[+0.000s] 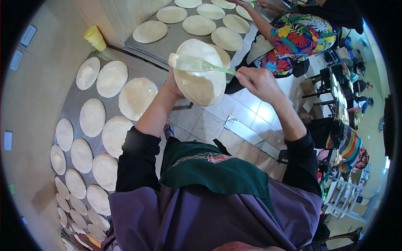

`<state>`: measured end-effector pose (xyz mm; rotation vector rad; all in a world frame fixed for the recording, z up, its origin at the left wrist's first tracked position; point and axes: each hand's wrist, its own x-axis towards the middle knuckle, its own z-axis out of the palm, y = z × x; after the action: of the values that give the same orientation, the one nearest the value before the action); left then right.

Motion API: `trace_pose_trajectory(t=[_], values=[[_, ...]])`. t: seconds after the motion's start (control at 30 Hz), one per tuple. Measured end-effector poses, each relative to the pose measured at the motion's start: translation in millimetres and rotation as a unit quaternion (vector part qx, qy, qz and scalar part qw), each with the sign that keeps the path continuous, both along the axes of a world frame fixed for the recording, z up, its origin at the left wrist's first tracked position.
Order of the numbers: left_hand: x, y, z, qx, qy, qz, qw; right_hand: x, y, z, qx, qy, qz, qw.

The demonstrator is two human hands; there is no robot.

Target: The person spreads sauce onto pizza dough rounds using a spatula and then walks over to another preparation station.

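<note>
My left hand [172, 83] holds up a flat round of dough [203, 90] from beneath, so most of the fingers are hidden behind it. A glossy, creamy layer covers part of the dough's upper face. In my right hand [261, 83] is a green-handled spatula [221, 69], gripped by the end of its handle. The pale blade lies against the upper part of the dough and is smeared with the cream. Many similar dough rounds [137, 98] lie on the metal table to my left, several with a shiny or lumpy top.
More dough rounds [199, 25] lie on a second metal table [140, 47] ahead. A yellow cup [95, 38] stands by the wall. A co-worker in a flowered shirt [303, 35] is close on the right. Farther right are other people, a long table and a rack [347, 196].
</note>
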<state>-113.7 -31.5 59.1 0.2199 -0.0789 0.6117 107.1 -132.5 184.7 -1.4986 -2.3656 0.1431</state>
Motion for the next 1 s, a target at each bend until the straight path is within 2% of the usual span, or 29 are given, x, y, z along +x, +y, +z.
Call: trace_pose_trajectory(t=[0.13, 0.2, 0.23, 0.3, 0.4, 0.47, 0.5, 0.53, 0.6, 0.67, 0.8, 0.9, 1.0], values=[[-0.1, 0.8, 7.9, -0.005, -0.047, -0.030, 0.998, -1.9, -3.7, 4.1, 0.030, -0.054, 0.045, 0.997], [0.9, 0.1, 19.2, 0.026, 0.188, 0.136, 0.972, 2.8, -12.4, 7.7, 0.018, -0.108, 0.091, 0.990], [-0.2, 0.0, 18.8, 0.025, 0.188, 0.137, 0.972, 6.3, -16.7, 9.1, 0.005, -0.130, 0.097, 0.987], [-6.6, 1.6, 16.3, -0.003, 0.029, 0.071, 0.997, 14.7, -26.6, 7.4, 0.003, -0.129, 0.096, 0.987], [-9.7, 9.2, 3.9, 0.029, -0.006, 0.103, 0.994, 28.1, -35.6, 8.0, -0.005, -0.122, 0.088, 0.989], [-10.6, 10.3, 2.8, 0.025, -0.024, 0.121, 0.992, 33.7, -38.9, -6.2, -0.024, 0.007, 0.013, 1.000], [-9.2, 8.8, 10.0, 0.020, -0.043, 0.138, 0.989, 32.8, -41.2, -10.9, -0.022, 0.008, 0.011, 1.000], [-6.6, 6.2, 17.2, 0.022, -0.043, 0.137, 0.989, 27.3, -43.9, -16.7, -0.044, 0.060, -0.054, 0.996], [3.3, -1.4, 31.2, 0.031, 0.062, 0.281, 0.957, 14.1, -48.0, -34.1, -0.058, 0.148, -0.139, 0.977], [13.3, 0.0, 31.3, 0.017, 0.054, 0.302, 0.952, 1.7, -50.7, -53.1, -0.075, 0.164, -0.193, 0.965], [30.2, -0.3, 20.4, 0.002, 0.015, 0.355, 0.935, -32.1, -70.8, -67.3, -0.111, 0.226, -0.199, 0.947], [31.8, 12.8, -12.4, 0.065, 0.069, 0.399, 0.912, -43.6, -85.5, -78.0, -0.064, 0.188, -0.150, 0.968], [34.5, 8.1, -10.9, 0.031, 0.051, 0.392, 0.918, -44.5, -93.9, -77.9, -0.037, 0.178, -0.109, 0.977]])
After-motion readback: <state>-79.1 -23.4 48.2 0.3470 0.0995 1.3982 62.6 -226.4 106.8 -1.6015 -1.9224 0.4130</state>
